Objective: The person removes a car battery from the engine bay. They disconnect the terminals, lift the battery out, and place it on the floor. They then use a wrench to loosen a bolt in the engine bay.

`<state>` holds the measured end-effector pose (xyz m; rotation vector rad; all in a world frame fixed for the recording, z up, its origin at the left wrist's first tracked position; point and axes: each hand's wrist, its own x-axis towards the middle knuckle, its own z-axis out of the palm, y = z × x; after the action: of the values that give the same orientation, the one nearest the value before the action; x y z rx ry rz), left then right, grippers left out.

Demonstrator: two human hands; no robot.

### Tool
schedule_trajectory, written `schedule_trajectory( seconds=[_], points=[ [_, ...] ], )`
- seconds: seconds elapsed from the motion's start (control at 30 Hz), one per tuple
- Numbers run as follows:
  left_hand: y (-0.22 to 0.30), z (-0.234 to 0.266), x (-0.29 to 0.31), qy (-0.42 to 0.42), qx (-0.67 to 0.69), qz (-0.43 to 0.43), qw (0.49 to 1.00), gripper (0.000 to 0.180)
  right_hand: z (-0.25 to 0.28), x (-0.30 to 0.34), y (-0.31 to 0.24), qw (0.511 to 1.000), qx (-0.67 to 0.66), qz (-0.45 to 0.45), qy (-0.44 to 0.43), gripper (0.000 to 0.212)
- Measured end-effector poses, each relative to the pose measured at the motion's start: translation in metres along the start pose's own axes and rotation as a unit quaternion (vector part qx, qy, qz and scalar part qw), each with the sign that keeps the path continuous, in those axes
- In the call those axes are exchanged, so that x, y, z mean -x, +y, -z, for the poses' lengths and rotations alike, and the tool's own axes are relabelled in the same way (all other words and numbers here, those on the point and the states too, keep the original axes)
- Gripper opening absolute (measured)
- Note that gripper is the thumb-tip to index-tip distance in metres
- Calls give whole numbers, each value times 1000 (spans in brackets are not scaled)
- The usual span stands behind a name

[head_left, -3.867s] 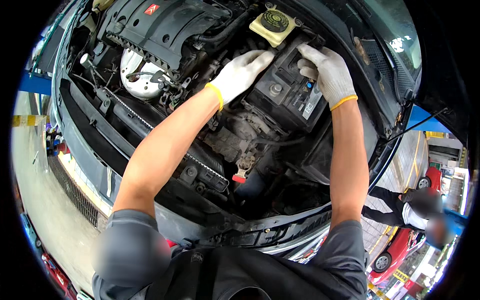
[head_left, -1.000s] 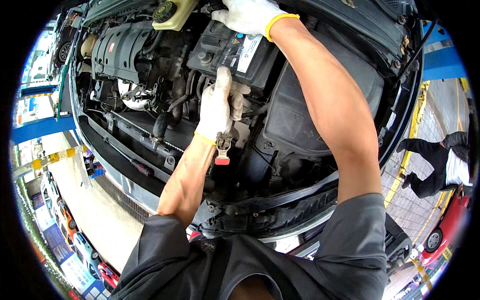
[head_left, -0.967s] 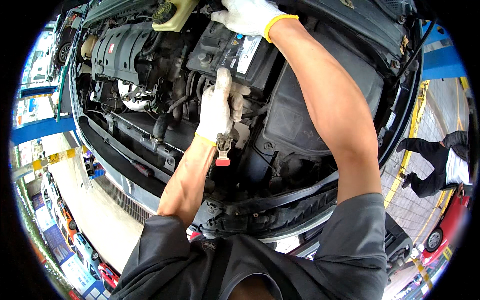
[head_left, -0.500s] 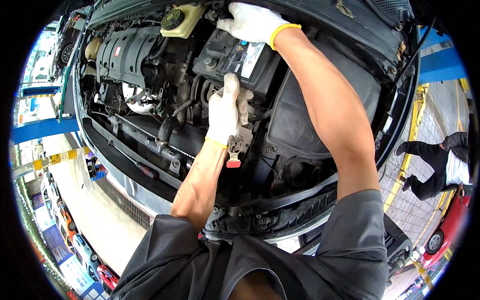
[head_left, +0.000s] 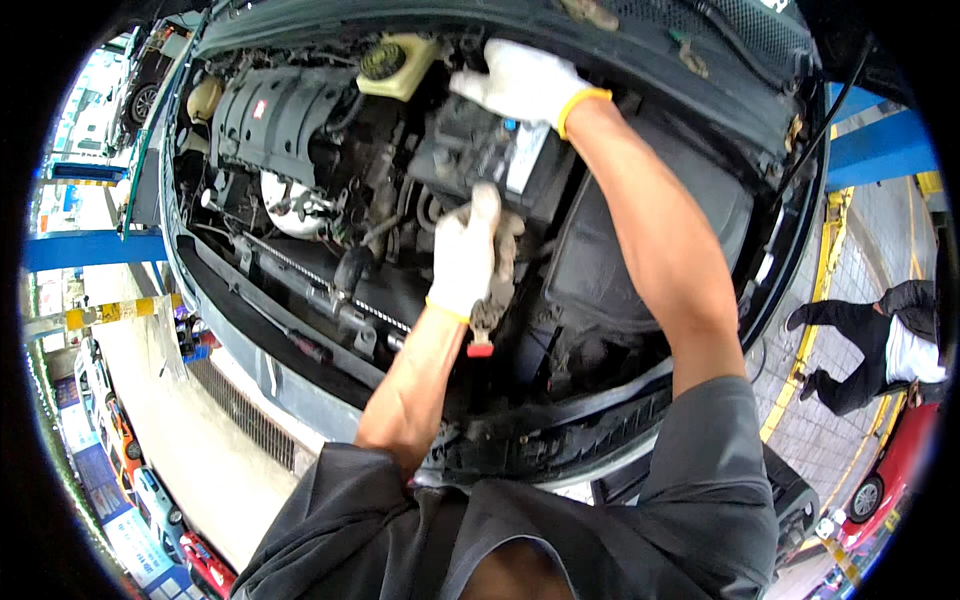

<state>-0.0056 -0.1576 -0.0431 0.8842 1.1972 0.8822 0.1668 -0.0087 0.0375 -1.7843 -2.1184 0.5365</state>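
Left hand (head_left: 465,258) grips the battery's (head_left: 478,160) near edge — right hand (head_left: 525,85) touches its far edge, grip unclear.

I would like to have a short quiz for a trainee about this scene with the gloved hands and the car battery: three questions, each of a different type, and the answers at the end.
1. Open question: Which hand is at the side of the battery nearer to the person's body?

2. Multiple choice: What colour is the right glove cuff?
A) Blue
B) Yellow
C) Green

3. Fill in the blank: In the picture, the pale yellow reservoir with the black cap is to the ____ of the right hand.

Key:
1. The left hand
2. B
3. left
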Motion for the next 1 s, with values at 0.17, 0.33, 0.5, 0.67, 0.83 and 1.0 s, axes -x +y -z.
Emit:
schedule_trajectory(
  seconds=[0.17,0.33,0.5,0.67,0.83,1.0],
  points=[
    [-15,7,0,2,50,-3,999,74,-5,-1,-1,1000,-5,-15,20,61],
    [-19,15,10,4,35,8,999,72,-11,3,1,999,0,-4,40,58],
    [-8,15,17,3,18,43,999,66,-17,1,3,998,10,-19,56,58],
    [11,40,12,-110,-72,51,990,64,-24,-2,10,994,35,8,99,59],
    [54,85,-3,-245,-343,10,907,53,-22,-3,15,997,38,2,73,60],
    [72,98,25,-161,-393,-109,899,48,-21,-3,14,997,47,-7,57,62]
  ],
)
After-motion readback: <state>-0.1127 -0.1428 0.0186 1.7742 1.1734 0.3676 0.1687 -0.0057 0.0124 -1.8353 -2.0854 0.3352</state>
